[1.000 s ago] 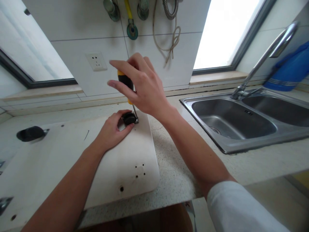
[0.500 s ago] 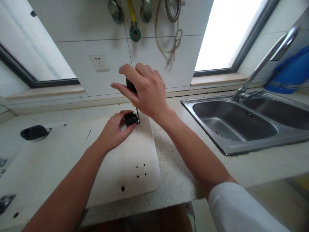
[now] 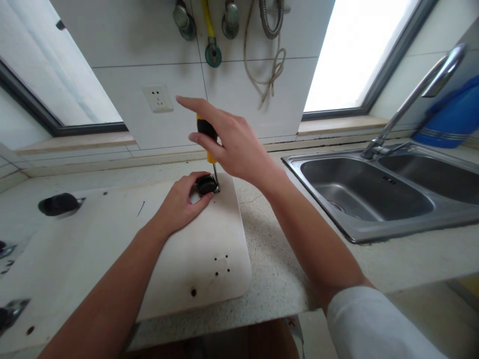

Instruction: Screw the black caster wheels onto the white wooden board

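My left hand (image 3: 182,203) is closed around a black caster wheel (image 3: 206,185), thumb on the near side and fingers on the far side. The caster stands on a white board (image 3: 187,249) near its far right corner. In my right hand (image 3: 239,142) is a screwdriver (image 3: 211,156) with a yellow and black handle, held upright between thumb and fingers. The index finger points outward, off the handle. Its shaft runs down to the caster's metal plate; the exact tip contact is too small to tell.
Another black caster (image 3: 58,204) is on the board's far left, with more hardware (image 3: 15,311) at the left edge. Several holes mark the near right corner. A steel sink (image 3: 359,192) with a faucet (image 3: 415,97) lies to the right. A wall socket (image 3: 157,98) is behind.
My right hand has rotated about the screwdriver, its index finger now stretched outward, and more of the handle shows. My left hand stays on the caster. The whole view has shifted slightly.
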Demonstrator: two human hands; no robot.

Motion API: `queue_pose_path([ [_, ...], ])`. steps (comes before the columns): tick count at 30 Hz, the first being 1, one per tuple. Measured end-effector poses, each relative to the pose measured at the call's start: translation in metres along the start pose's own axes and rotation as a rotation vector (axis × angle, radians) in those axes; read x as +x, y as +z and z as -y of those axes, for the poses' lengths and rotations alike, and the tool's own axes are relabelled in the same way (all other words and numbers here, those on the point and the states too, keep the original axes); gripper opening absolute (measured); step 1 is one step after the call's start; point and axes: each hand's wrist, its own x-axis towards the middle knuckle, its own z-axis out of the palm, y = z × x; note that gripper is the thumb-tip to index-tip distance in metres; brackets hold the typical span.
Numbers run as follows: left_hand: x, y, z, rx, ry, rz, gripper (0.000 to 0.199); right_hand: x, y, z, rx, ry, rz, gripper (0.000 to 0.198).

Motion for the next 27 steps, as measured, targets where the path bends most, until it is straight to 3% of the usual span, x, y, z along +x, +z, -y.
queue_pose_path([
  [3,0.000,0.000,0.000,-0.005,0.000,0.002,0.046,-0.002,-0.005,0.004,-0.093,0.063,-0.038,0.044],
  [7,-0.001,0.001,0.002,0.005,0.005,0.001,0.045,-0.002,-0.010,0.007,0.072,-0.006,0.096,0.057],
  [10,-0.001,0.000,0.002,0.009,0.016,0.001,0.046,-0.002,-0.005,0.007,-0.064,0.086,-0.022,0.037],
  [13,-0.001,0.000,0.001,0.001,0.016,0.004,0.046,-0.002,-0.003,0.006,-0.155,0.112,-0.091,0.034],
  [18,0.000,0.000,0.001,-0.003,0.017,0.006,0.046,0.000,-0.014,0.007,0.067,0.025,0.054,0.043],
  [22,0.000,0.000,0.001,0.005,0.018,-0.002,0.045,0.001,-0.017,0.016,-0.070,0.154,0.011,0.033],
  [27,0.000,0.000,0.001,0.016,0.021,0.002,0.043,-0.003,-0.016,0.018,0.027,0.051,0.151,0.056],
])
